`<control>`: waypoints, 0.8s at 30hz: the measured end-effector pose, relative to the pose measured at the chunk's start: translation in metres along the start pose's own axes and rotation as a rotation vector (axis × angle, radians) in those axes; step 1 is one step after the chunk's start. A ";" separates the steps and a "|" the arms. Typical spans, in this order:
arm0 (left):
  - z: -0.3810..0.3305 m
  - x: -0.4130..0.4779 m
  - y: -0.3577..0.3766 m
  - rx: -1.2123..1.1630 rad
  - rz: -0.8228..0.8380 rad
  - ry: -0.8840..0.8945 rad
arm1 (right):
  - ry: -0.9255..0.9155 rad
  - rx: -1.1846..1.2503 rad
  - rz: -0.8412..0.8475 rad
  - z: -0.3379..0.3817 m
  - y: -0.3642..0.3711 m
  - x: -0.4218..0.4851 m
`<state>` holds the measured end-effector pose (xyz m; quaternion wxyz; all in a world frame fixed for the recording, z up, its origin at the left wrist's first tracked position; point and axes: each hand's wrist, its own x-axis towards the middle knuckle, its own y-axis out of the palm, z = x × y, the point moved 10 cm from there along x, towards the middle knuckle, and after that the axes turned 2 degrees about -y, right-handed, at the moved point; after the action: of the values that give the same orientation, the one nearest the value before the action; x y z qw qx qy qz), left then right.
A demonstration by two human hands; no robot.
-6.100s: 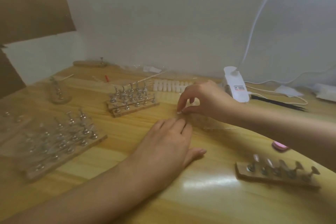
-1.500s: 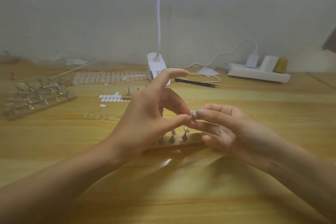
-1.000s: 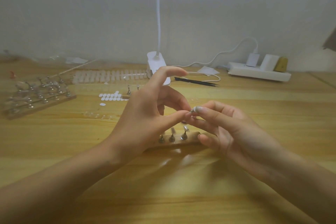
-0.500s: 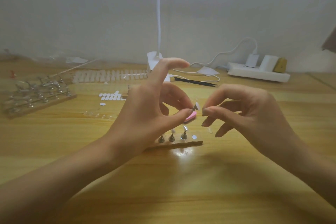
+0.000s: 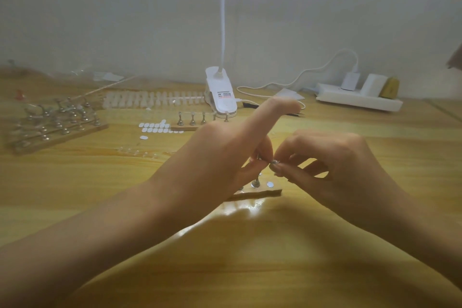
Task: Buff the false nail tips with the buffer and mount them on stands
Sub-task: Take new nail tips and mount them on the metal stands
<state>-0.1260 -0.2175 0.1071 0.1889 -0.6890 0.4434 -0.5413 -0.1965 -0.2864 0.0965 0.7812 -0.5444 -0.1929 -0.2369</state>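
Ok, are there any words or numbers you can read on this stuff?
Sticker on the white lamp clip: red and dark print, too small and blurred to read.
White power strip: no marks that can be read.
No other text shows.

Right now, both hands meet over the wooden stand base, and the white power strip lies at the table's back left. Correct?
No: the head view shows the power strip at the back right. The left hand and right hand do meet over the wooden stand base.
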 end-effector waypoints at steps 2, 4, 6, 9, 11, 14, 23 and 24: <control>-0.001 0.000 0.001 -0.005 0.002 0.010 | -0.014 0.005 -0.006 0.001 0.002 -0.002; -0.001 0.001 -0.001 -0.032 -0.011 0.009 | -0.013 0.038 -0.004 0.001 0.001 -0.002; 0.002 0.003 -0.007 -0.123 -0.049 -0.019 | 0.053 0.132 0.000 -0.004 -0.001 0.001; 0.012 0.003 -0.015 -0.315 -0.123 -0.132 | 0.231 0.423 -0.003 -0.017 -0.002 0.004; 0.014 0.002 -0.017 -0.351 -0.150 -0.160 | 0.305 0.546 -0.018 -0.021 -0.001 0.003; 0.014 0.001 -0.016 -0.345 -0.155 -0.172 | 0.368 0.595 -0.036 -0.026 0.000 0.000; 0.001 0.002 -0.007 -0.147 -0.060 -0.093 | 0.432 0.625 -0.038 -0.029 0.007 -0.004; 0.000 0.002 -0.007 -0.134 -0.053 -0.089 | 0.443 0.637 -0.044 -0.030 0.008 -0.004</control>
<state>-0.1230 -0.2156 0.1130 0.1474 -0.7349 0.4513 -0.4842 -0.1943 -0.3114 0.0784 0.9287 -0.2060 -0.0950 -0.2935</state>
